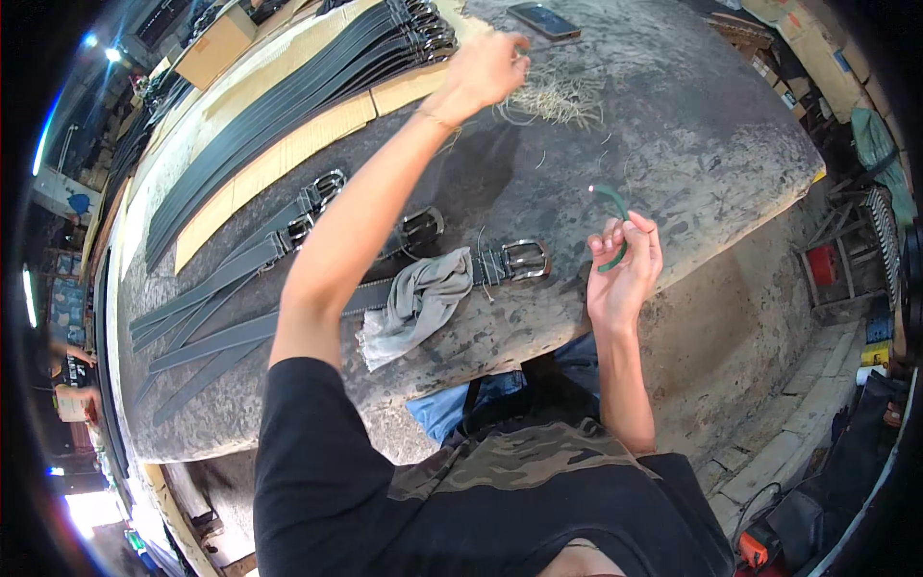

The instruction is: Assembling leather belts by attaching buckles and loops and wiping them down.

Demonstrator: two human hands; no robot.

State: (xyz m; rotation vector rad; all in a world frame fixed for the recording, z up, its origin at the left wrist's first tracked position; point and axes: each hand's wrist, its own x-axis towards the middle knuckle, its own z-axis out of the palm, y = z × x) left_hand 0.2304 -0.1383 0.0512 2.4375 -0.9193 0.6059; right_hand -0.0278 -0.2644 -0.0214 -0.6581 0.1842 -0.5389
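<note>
While the person leans over a worn, grey work table (673,163), the right hand (625,269) is raised just off its near edge, palm toward the body. Its fingers (642,231) curl together and pinch a short, curved green strip (613,207), which arcs up and away from the fingertips; the grip looks like it keeps the strip steady and clear of the table.

Just left of those fingers, on the table, lies a dark belt (317,313) with a silver buckle (525,260). A crumpled grey rag (415,303) is draped across it, perhaps kept there within easy reach. More dark belts with buckles (240,264) lie side by side beyond it.

Farther off, the left arm stretches across the table. The left hand (481,72) is bunched, fingertips drawn together at the edge of a loose pile of pale straw-like fibres (562,96), seemingly plucking at them; what exactly is pinched is too small to tell.

Beyond those fingers, a flat dark phone (543,19) rests near the far edge. To their left, a long row of black belts (308,77) lies on strips of cardboard (317,130), apparently to keep them off the rough surface.
</note>
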